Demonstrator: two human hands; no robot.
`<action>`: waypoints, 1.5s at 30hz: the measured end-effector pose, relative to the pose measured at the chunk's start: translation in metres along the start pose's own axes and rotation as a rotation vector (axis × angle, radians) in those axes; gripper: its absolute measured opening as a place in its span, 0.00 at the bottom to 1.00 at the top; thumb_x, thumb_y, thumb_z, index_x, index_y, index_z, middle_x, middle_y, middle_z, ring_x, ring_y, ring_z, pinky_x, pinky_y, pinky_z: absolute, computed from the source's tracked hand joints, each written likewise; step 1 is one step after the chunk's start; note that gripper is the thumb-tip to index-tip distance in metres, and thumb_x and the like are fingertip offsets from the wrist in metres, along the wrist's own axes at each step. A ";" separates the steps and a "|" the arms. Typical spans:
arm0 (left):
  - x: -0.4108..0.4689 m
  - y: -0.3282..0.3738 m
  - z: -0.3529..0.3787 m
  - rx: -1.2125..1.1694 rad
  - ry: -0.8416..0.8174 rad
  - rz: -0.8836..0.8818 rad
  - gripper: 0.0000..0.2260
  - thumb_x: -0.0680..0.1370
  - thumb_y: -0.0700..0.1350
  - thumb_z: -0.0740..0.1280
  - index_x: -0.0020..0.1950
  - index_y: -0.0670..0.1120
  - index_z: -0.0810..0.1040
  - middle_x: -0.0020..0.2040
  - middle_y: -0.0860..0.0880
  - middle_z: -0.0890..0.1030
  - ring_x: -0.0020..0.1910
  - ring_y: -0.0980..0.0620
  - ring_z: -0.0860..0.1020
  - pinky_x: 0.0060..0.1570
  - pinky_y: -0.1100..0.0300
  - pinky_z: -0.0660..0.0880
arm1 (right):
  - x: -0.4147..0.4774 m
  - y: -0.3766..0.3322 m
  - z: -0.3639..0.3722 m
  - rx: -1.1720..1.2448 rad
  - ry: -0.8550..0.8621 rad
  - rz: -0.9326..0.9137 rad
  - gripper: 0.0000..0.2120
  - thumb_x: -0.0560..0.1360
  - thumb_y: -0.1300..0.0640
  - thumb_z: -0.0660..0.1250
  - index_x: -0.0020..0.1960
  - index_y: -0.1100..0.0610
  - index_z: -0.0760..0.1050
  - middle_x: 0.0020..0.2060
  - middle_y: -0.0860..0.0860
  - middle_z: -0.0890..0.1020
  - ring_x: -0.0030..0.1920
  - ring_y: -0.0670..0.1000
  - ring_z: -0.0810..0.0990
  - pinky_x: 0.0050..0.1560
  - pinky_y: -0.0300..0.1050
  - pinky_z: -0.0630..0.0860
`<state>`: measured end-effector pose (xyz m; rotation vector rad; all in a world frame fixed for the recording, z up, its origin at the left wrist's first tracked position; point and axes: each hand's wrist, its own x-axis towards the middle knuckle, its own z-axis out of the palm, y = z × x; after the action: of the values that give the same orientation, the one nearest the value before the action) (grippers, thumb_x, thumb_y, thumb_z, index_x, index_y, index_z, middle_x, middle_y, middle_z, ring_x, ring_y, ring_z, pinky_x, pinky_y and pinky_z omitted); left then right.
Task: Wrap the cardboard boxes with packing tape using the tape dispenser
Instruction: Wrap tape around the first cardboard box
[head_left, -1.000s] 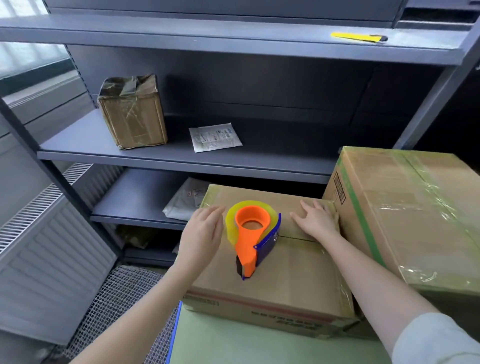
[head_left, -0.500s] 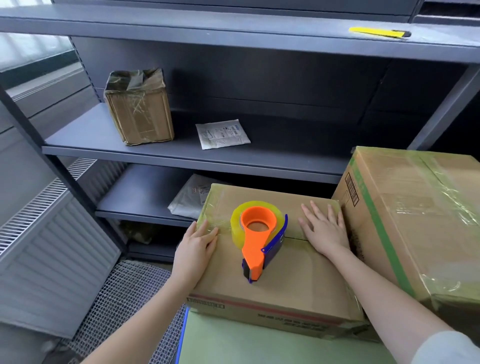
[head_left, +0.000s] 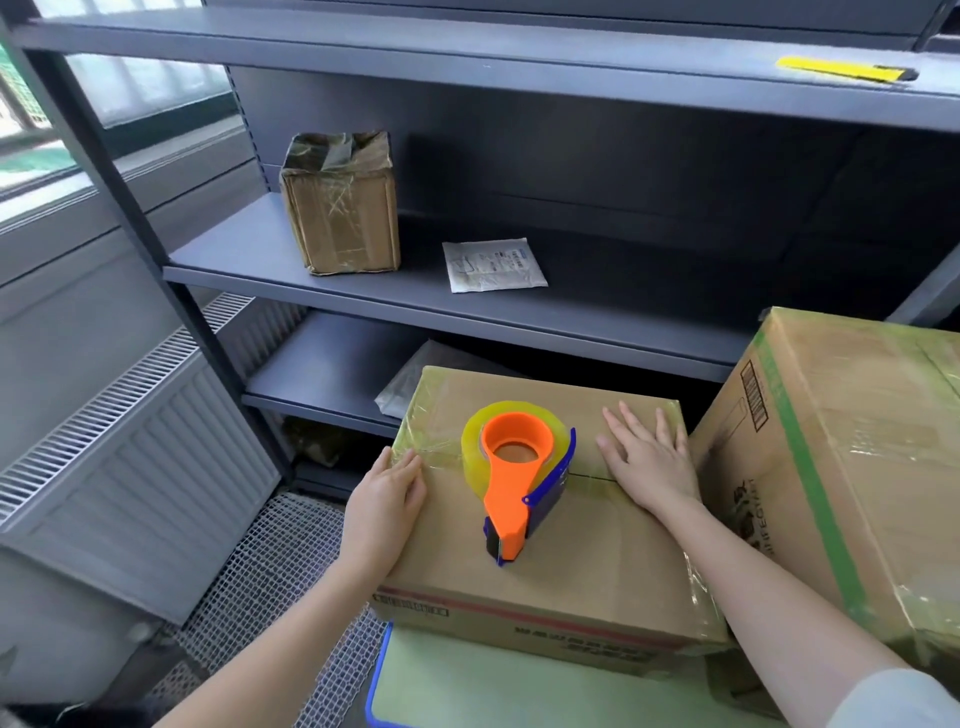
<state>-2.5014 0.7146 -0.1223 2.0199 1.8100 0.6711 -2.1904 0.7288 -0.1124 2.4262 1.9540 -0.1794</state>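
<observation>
Flat brown cardboard box (head_left: 571, 561), glossy tape on its seams, sits at the pale green tabletop's (head_left: 493, 691) far left corner. A chunky orange plastic tape dispenser (head_left: 511, 488) lies on top between left hand (head_left: 384, 504) and right hand (head_left: 649, 462), touching neither. Both hands' fingers are straight and pressed flat on the lid.

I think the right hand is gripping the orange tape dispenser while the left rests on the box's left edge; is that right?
Not quite: in the head view the right hand lies flat on the box beside the tape dispenser, which nobody holds. The left hand does rest on the left edge.
</observation>
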 end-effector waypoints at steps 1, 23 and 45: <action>0.000 0.000 -0.002 -0.002 0.005 -0.015 0.15 0.80 0.41 0.60 0.66 0.43 0.76 0.68 0.50 0.72 0.74 0.47 0.61 0.66 0.54 0.65 | 0.001 -0.005 0.000 0.005 -0.003 -0.004 0.26 0.80 0.37 0.42 0.77 0.41 0.47 0.77 0.42 0.47 0.77 0.56 0.42 0.74 0.55 0.39; -0.042 0.022 -0.020 -0.310 -0.055 -0.022 0.09 0.77 0.49 0.67 0.50 0.48 0.85 0.47 0.51 0.85 0.53 0.53 0.80 0.43 0.75 0.68 | -0.032 -0.090 -0.013 0.318 0.352 -0.737 0.31 0.81 0.43 0.46 0.39 0.61 0.79 0.40 0.55 0.83 0.51 0.56 0.80 0.67 0.51 0.65; -0.004 0.053 -0.068 -1.106 -0.306 -0.264 0.08 0.78 0.38 0.64 0.53 0.37 0.81 0.38 0.42 0.79 0.37 0.52 0.77 0.49 0.53 0.80 | -0.025 -0.126 -0.107 0.552 -0.009 -0.294 0.30 0.81 0.40 0.45 0.27 0.57 0.60 0.27 0.52 0.69 0.30 0.53 0.69 0.39 0.49 0.66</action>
<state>-2.4957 0.6998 -0.0377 1.0431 1.0754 0.9252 -2.3107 0.7408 0.0034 2.3704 2.5178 -0.8358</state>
